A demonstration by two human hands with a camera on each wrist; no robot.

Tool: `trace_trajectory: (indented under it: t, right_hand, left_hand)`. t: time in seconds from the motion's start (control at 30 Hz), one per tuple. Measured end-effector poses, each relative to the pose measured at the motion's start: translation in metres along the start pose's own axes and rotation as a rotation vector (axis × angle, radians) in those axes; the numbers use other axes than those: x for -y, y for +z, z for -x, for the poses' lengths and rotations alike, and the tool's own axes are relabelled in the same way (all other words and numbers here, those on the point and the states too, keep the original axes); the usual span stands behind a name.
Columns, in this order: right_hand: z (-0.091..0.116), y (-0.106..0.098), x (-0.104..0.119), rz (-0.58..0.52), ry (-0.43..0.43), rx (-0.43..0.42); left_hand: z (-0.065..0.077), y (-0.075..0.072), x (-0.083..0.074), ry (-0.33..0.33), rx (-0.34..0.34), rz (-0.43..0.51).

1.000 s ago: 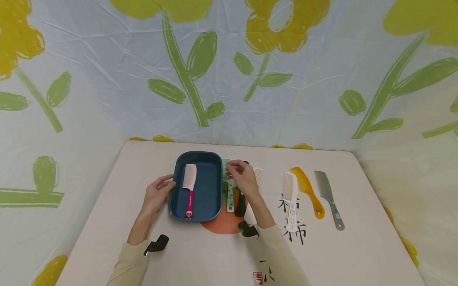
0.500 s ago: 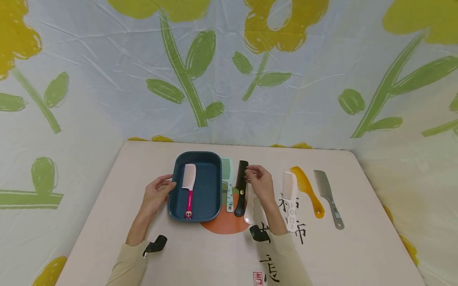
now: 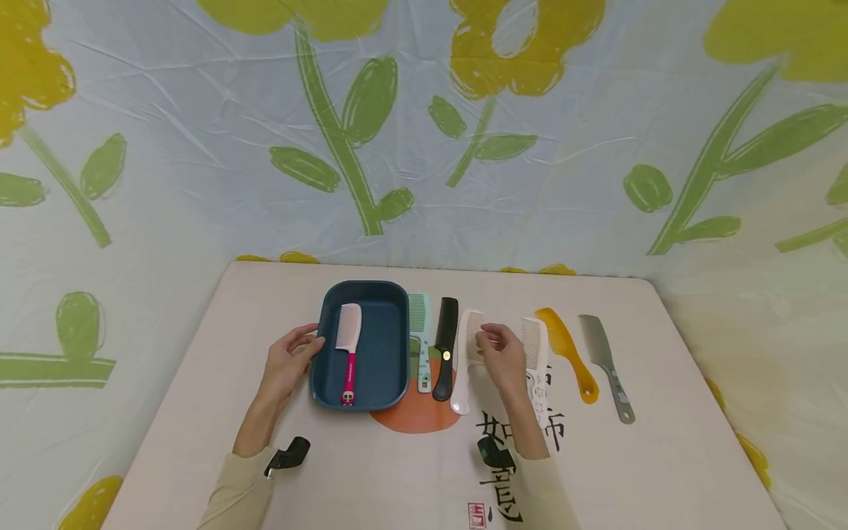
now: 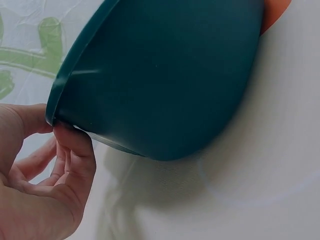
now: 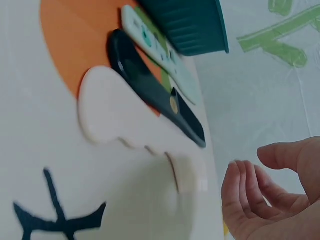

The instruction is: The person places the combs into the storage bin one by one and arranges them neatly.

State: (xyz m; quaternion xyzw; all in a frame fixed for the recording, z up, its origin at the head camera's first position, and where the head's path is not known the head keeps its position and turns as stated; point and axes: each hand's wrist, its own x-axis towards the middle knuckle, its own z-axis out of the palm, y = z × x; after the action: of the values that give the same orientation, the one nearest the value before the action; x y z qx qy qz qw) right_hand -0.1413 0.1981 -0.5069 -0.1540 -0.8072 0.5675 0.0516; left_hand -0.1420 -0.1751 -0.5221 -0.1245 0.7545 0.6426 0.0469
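Steadying (prob.) blue tray [image 3: 384, 346], ctr-left of frame: L hand [image 3: 290, 361] pinching its rim | pink-hdl comb [image 3: 351, 361]: inside tray | R hand [image 3: 502, 358]: nothing held, thumb apart from fingertips, near pale comb [image 3: 462, 375], ctr-right | mint comb [image 3: 424, 362], black comb [image 3: 446, 355]: side by side, hdls twd frame bottom, prob. for easy access

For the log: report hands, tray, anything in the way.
Left hand pinches rim of blue tray; right hand empty, near white comb beside black comb. Pink-handled comb lies in tray. No obstruction seen between right hand and white comb.
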Motion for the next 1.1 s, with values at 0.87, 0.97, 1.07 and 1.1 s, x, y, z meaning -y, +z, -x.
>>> trace_trajectory:
  t: [0.87, 0.97, 1.07, 1.1]
  right_hand:
    - [0.022, -0.074, -0.034, 0.224, 0.021, -0.126]
    - [0.023, -0.081, -0.038, 0.238, 0.049, -0.117]
    - [0.023, -0.087, -0.043, 0.261, 0.049, -0.112]
    - [0.023, -0.088, -0.045, 0.266, 0.049, -0.110]
  left_hand:
    - [-0.001, 0.001, 0.002, -0.022, -0.003, 0.025]
    - [-0.001, 0.001, 0.002, -0.024, -0.003, 0.024]
    - [-0.001, 0.000, 0.003, -0.026, -0.001, 0.019]
    - [-0.001, 0.000, 0.003, -0.026, -0.001, 0.019]
